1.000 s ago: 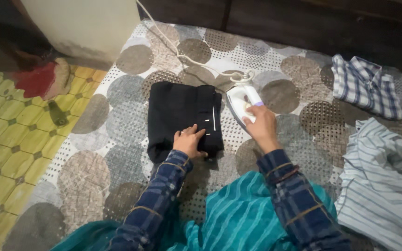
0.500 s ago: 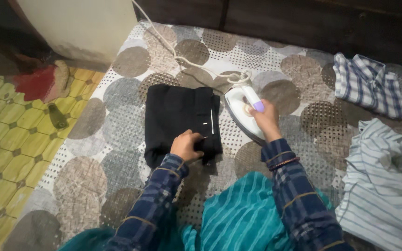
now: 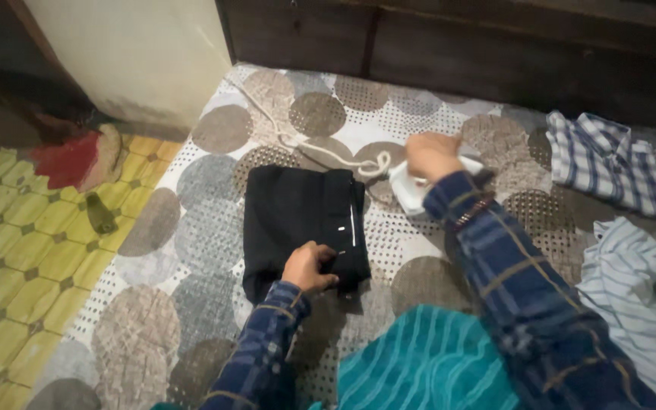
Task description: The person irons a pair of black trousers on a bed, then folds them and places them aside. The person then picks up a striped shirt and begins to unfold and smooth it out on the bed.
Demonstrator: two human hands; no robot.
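A folded black garment (image 3: 294,212) lies on a mattress sheet printed with grey and brown circles (image 3: 214,250). My left hand (image 3: 307,267) grips the garment's near edge with curled fingers. My right hand (image 3: 432,154) is stretched farther back and to the right, closed on the handle of a white electric iron (image 3: 408,186), which sits on the sheet right of the garment. The iron's white cord (image 3: 320,148) trails away toward the back left.
A folded blue-and-white checked shirt (image 3: 609,161) lies at the far right, a crumpled striped shirt (image 3: 639,304) nearer on the right. A dark wooden panel (image 3: 449,45) runs along the back. Yellow patterned flooring (image 3: 17,258) and a red cloth (image 3: 66,158) lie to the left.
My right hand has carried the iron away from me, toward the back right. My left hand's fingers have curled onto the garment's near edge.
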